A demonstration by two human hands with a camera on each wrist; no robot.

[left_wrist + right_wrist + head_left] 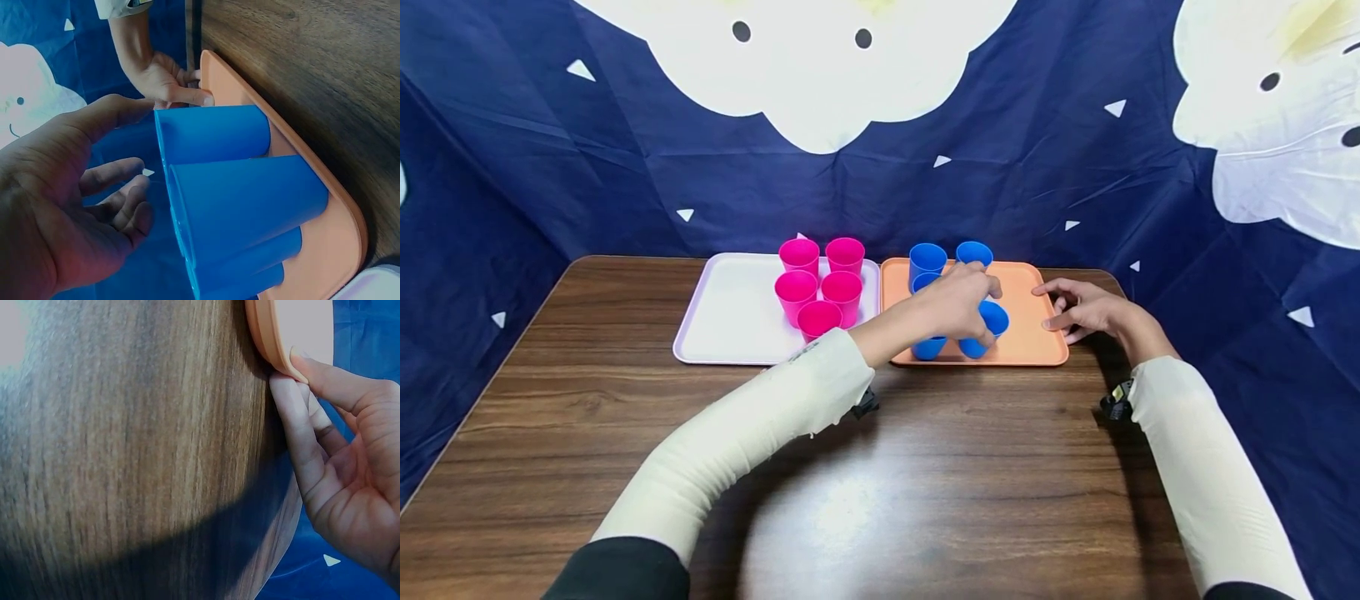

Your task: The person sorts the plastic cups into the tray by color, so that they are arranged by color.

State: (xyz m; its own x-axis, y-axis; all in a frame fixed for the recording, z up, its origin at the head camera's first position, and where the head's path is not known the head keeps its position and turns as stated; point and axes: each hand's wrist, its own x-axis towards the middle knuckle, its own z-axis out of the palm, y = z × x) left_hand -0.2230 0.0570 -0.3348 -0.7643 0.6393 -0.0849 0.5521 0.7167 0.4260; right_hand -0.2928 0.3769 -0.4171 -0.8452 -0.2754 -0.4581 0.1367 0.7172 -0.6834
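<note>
Several blue cups (928, 260) stand upright on an orange tray (1026, 321). My left hand (957, 302) hovers over them with its fingers apart. Its thumb is at the rim of the front right blue cup (995, 318); whether it touches cannot be told. In the left wrist view, the other fingers are loosely bent beside the cups' rims and hold nothing. At the tray's right end, my right hand (1086, 310) pinches the edge, thumb on top and a finger underneath, as the right wrist view shows. The left hand partly hides the cups.
Left of the orange tray, a white tray with a lilac rim (730, 312) carries several pink cups (796, 290) at its right side. Both trays lie along the back of the brown wooden table (587, 400), close to a dark blue cloth (625, 192) with white clouds.
</note>
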